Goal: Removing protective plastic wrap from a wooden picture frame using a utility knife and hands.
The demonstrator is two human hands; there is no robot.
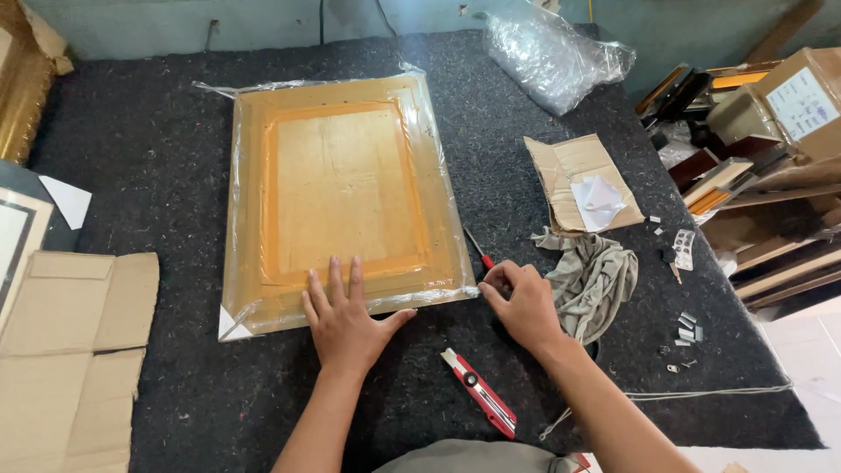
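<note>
So the main thing here is a picture frame [342, 197] lying back side up in the middle of a dark grey felt table [158, 158], wrapped all over in clear plastic film. It's a yellowish wood frame with an orange border around a plain board backing. At its near left corner a white corner piece [229, 324] pokes out from under the wrap.

The left hand [346, 320] is flat on the near edge of the frame, fingers spread, palm half on the frame and half on the felt, so it's pressing, not gripping anything. The right hand [524, 302] sits just off the near right corner of the frame, fingers curled in tight and pinched together at that corner. Can't really tell what's between the fingertips, maybe the edge of the film. A small red-handled screwdriver [478, 248] lies right beside that hand, along the frame's right edge.

Closer to the person, between the two forearms, there's a red utility knife [478, 391] lying on the felt. To the right of the right hand is a crumpled grey rag [596, 276], and behind that a torn bit of cardboard [574, 175] with a scrap of white paper [600, 200] on it. A wad of clear plastic wrap [552, 52] sits at the far edge. Small metal hardware bits [688, 328] are scattered near the right edge, and flattened cardboard [70, 350] covers the near left corner.
</note>
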